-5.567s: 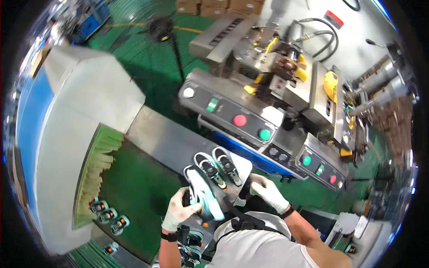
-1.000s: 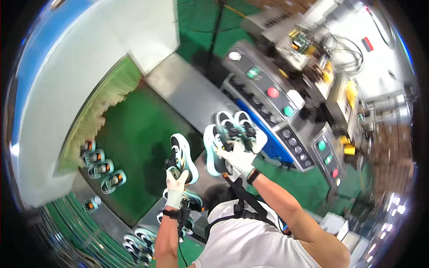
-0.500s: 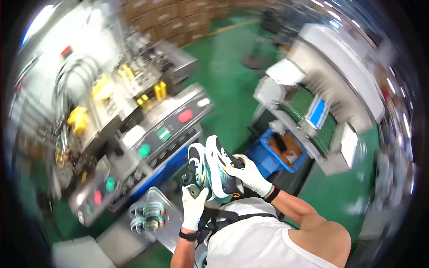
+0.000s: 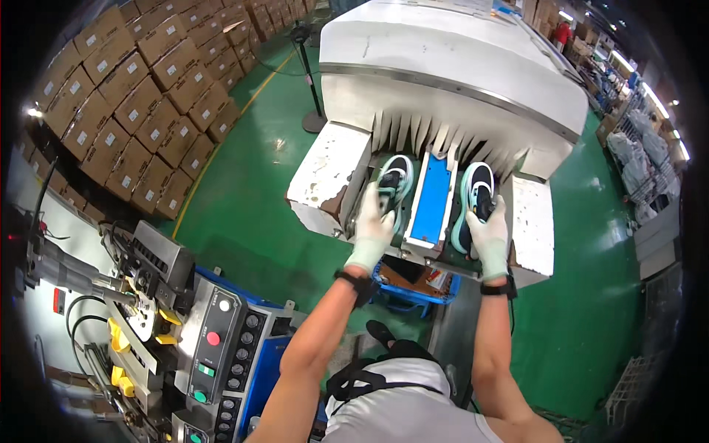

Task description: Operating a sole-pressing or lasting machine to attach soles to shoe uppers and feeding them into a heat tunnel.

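My gloved left hand (image 4: 371,225) is closed round the heel end of a black, white and mint sneaker (image 4: 397,177). A matching sneaker (image 4: 478,181) is gripped at its heel end by my right hand (image 4: 489,235), also in a white glove. Both shoes point toes-away into the mouth of a large white machine (image 4: 450,52), one on each side of a raised divider with a blue top (image 4: 432,199). Beyond the toes hangs a curtain of pale strips (image 4: 402,129). My fingers partly hide both heels, so I cannot tell whether the soles rest on the surface beneath.
White side blocks (image 4: 329,173) with chipped paint flank the machine's mouth. Below it sits a blue bin (image 4: 417,295) with odds and ends. At left stands a machine with a button panel (image 4: 214,336) and yellow parts. Stacked cartons (image 4: 140,111) line the far left; a pole stand (image 4: 313,122) is nearby.
I have turned from the button-panel machine to the white one. The two sneakers, held together near my body before, are now apart and stretched forward, one in each hand.
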`<action>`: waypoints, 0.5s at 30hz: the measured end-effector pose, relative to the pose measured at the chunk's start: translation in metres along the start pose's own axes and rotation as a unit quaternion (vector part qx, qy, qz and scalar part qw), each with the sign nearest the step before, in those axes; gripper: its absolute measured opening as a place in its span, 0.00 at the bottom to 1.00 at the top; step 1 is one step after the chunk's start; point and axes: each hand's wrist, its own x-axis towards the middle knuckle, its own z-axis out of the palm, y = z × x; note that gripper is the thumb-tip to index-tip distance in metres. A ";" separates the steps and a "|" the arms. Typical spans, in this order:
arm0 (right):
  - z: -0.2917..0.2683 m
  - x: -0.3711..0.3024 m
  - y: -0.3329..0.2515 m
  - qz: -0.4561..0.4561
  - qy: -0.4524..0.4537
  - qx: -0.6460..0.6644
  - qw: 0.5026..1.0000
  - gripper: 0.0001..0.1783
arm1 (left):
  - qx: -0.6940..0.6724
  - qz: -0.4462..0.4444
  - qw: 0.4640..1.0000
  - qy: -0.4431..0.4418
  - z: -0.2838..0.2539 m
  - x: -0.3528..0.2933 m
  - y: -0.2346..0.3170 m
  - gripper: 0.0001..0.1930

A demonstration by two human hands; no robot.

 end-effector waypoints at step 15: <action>0.118 -0.118 -0.081 -0.275 -0.299 0.245 0.880 0.34 | 0.028 -0.215 0.976 0.020 -0.138 -0.221 -0.042 0.32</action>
